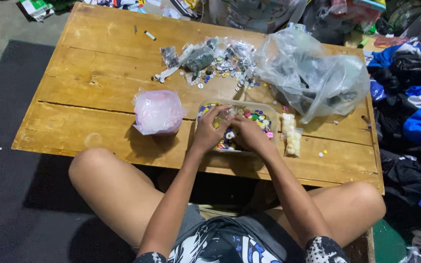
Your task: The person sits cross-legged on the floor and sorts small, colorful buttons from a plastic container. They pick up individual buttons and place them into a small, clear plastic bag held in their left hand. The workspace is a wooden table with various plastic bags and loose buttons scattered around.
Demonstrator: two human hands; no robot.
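Both hands down in clear tub of coloured buttons [257, 117]: left hand [209, 130] fingers curled, right hand [249, 134] pinching among them, exact hold unclear. Risk: flicking buttons over rim onto wooden table [98, 83], nudging bag of pale buttons [292, 135] just right.

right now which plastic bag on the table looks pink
The tied bag left of the button tray, nearest the left hand; the big bag and small packets aren't pink.

Bare wood on table's [81, 92] left half and far left corner: open passage. Pink bag [158, 112] sits just left of the clear tub [269, 111]; small white packets [291, 134] hug its right side. Behind, loose buttons w/ small bags [215, 63] and big clear plastic bag [313, 78] block the way. Near edge right of the packets mostly free.
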